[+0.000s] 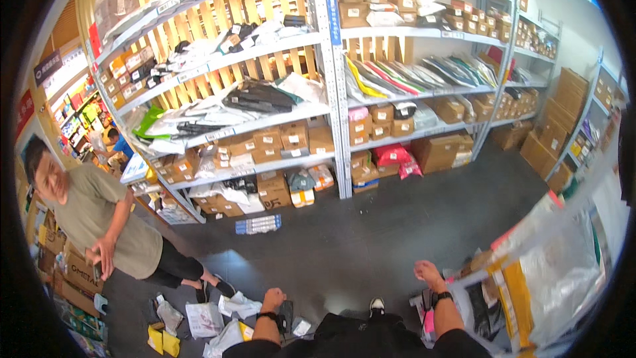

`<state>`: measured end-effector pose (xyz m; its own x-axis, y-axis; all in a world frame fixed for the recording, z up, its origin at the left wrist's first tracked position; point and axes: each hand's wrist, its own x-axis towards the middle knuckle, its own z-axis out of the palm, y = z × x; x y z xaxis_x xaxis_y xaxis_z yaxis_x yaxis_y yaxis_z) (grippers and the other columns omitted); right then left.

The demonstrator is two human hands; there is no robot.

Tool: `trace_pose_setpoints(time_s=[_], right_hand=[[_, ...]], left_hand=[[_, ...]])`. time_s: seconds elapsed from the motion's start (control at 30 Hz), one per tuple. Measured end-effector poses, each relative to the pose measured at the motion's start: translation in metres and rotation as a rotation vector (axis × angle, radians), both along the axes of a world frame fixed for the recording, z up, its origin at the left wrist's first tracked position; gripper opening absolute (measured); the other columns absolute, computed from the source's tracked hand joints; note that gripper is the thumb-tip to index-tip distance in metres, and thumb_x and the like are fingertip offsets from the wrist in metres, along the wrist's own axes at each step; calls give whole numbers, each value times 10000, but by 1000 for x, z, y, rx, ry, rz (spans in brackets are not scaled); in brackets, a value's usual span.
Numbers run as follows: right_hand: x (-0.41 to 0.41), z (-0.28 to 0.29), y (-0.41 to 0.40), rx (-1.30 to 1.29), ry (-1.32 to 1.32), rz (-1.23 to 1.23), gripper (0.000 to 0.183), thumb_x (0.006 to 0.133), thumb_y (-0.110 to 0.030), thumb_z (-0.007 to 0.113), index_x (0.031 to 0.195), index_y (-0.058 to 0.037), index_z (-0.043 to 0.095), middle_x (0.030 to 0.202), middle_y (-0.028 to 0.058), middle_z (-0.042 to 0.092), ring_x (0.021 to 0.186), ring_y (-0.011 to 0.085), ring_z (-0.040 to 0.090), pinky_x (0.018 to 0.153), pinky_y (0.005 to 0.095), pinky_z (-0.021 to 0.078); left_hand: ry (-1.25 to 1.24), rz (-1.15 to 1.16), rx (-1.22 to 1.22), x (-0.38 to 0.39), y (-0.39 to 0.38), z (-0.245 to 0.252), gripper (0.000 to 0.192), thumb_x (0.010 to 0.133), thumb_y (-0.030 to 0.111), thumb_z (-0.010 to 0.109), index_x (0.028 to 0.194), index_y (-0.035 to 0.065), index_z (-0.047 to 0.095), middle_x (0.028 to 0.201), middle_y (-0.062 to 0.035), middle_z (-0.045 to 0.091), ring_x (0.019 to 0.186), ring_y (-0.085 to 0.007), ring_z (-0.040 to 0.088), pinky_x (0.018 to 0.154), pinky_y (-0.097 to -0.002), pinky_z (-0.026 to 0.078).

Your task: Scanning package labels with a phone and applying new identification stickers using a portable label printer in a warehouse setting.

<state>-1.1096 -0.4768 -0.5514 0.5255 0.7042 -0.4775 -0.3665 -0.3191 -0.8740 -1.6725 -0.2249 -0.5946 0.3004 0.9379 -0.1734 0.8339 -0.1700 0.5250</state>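
My left hand point(274, 299), a dark band on its wrist, hangs low with curled fingers above several parcels on the floor. A dark flat thing point(285, 314) shows right beside it; whether the hand holds it, I cannot tell. My right hand point(428, 274) is raised over the dark floor, fingers loosely curled, with nothing visible in it. A black watch point(441, 297) sits on that wrist. Below the left hand lie a white bag point(204, 319), a grey-white mailer point(224, 339) and yellow packets point(163, 342). Plastic-wrapped parcels point(561, 278) are piled beyond my right arm.
Metal shelving point(343, 124) full of labelled cartons and mailers spans the far side. A person point(107, 219) stands at the left, holding a small dark object. A blue-and-white pack point(258, 224) lies on the floor before the shelves. Large cartons point(551, 129) are stacked at the right.
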Motion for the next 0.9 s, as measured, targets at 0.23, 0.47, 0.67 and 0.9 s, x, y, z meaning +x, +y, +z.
trace_pose_setpoints(time_s=[0.23, 0.47, 0.67, 0.9], right_hand=[[89, 273, 391, 571, -499, 404, 153, 930, -96, 563, 1060, -24, 599, 859, 8, 604, 767, 88, 542, 679, 242, 460], [83, 498, 626, 942, -850, 428, 133, 929, -93, 578, 1037, -26, 618, 904, -15, 625, 866, 60, 563, 769, 229, 465], [98, 610, 819, 957, -945, 183, 172, 912, -118, 595, 1041, -9, 626, 901, 19, 626, 863, 95, 559, 787, 243, 461], [111, 674, 965, 848, -908, -22, 354, 825, -221, 652, 1081, 18, 605, 992, 101, 650, 929, 183, 607, 833, 301, 473]], left_hand=[[377, -308, 498, -23, 33, -63, 206, 746, 209, 600, 635, 35, 612, 627, -114, 644, 507, -279, 573, 475, -424, 444], [-33, 402, -345, 62, 259, -46, 210, 751, 207, 596, 642, 29, 613, 629, -114, 645, 507, -279, 573, 475, -424, 447], [-108, 380, -302, 92, 466, 1, 212, 756, 205, 593, 647, 24, 615, 630, -114, 645, 506, -279, 573, 475, -424, 449], [-163, 326, -276, 113, 606, 27, 216, 762, 202, 590, 653, 18, 616, 631, -114, 645, 506, -278, 573, 476, -424, 452]])
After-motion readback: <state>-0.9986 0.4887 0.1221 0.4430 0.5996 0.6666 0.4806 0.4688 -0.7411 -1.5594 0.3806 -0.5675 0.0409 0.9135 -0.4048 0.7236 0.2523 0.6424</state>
